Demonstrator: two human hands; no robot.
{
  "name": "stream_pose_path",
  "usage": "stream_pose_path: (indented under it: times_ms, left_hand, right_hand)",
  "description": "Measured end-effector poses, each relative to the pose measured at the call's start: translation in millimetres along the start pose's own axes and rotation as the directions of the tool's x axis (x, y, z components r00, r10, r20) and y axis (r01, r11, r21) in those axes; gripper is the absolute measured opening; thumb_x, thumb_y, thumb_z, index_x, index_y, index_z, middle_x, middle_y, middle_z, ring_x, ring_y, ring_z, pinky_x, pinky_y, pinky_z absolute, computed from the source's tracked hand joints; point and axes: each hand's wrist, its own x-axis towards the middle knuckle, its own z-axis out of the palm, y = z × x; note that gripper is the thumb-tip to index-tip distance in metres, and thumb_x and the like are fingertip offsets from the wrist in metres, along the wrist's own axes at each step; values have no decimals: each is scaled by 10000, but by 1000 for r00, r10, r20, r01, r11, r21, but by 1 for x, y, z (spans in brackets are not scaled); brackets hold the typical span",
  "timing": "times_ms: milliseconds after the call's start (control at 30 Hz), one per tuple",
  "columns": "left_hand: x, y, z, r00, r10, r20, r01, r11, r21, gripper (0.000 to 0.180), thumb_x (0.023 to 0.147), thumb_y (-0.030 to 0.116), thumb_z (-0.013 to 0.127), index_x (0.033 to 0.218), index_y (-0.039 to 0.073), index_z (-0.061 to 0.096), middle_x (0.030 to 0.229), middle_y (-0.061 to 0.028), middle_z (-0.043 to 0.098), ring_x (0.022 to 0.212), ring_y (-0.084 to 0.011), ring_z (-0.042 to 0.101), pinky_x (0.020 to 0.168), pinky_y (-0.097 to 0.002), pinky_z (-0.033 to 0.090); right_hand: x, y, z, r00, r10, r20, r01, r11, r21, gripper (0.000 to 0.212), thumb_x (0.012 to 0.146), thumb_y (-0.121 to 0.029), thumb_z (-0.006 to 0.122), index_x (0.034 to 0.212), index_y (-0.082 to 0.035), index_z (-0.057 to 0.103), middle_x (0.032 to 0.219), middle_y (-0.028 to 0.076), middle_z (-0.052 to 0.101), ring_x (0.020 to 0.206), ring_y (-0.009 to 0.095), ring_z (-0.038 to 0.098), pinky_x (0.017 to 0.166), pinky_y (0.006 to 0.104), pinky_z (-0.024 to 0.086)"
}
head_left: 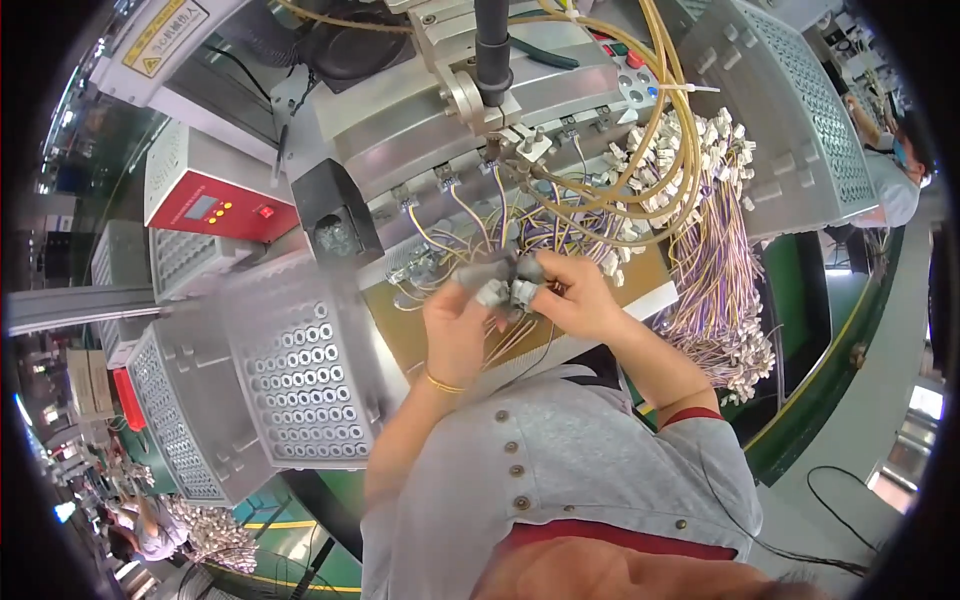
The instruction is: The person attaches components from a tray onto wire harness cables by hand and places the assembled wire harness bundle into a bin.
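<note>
In front of my chest, my left hand (458,315) and my right hand (580,298) are brought close together, fingers pinched. Dark grey and pale grey pieces cover or sit at the fingertips; I cannot tell whether they are finger covers or small parts. My left hand is partly smeared by motion, and what either hand pinches is hidden. Thin wires (508,345) run below the fingers over a brown work board (645,272). Just beyond, yellow and purple wires (462,208) lead into small fixtures along a metal machine (375,140).
A large bundle of yellow and purple wires with white connectors (705,290) hangs at the right. Tan hoses (690,150) loop over the work area. At the left stand a grey perforated bin (310,385), a black holder (335,205) and a red-fronted control box (225,205). Other people sit farther off.
</note>
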Motion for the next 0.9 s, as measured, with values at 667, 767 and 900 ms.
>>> stream_pose_path:
  times_ms: [667, 767, 900]
  left_hand:
    - [34, -59, -7, 811, 267, 520, -575, 202, 793, 494, 670, 65, 612, 1130, -18, 454, 961, -175, 496, 836, -331, 490, 741, -372, 412]
    - [21, -44, -8, 835, 252, 490, -550, 322, 771, 409, 701, 60, 606, 1095, 16, 504, 1055, -164, 520, 920, -295, 526, 785, -330, 424]
    - [-6, -18, -31, 879, 298, 373, -470, 400, 787, 281, 704, 25, 601, 984, 16, 578, 965, -127, 589, 856, -246, 576, 752, -293, 445]
  right_hand:
    - [57, 76, -97, 714, 284, -640, 103, 861, 498, 107, 749, -89, 515, 750, 12, 551, 603, 19, 526, 460, 70, 463, 406, 205, 370]
    - [69, 79, -84, 655, 398, -642, 75, 812, 579, 104, 749, -91, 519, 745, 9, 549, 581, 11, 515, 424, 74, 446, 370, 203, 352]
    - [68, 84, -86, 696, 360, -621, -21, 875, 484, 110, 766, -116, 477, 696, -40, 440, 525, 19, 431, 363, 135, 453, 360, 244, 416]
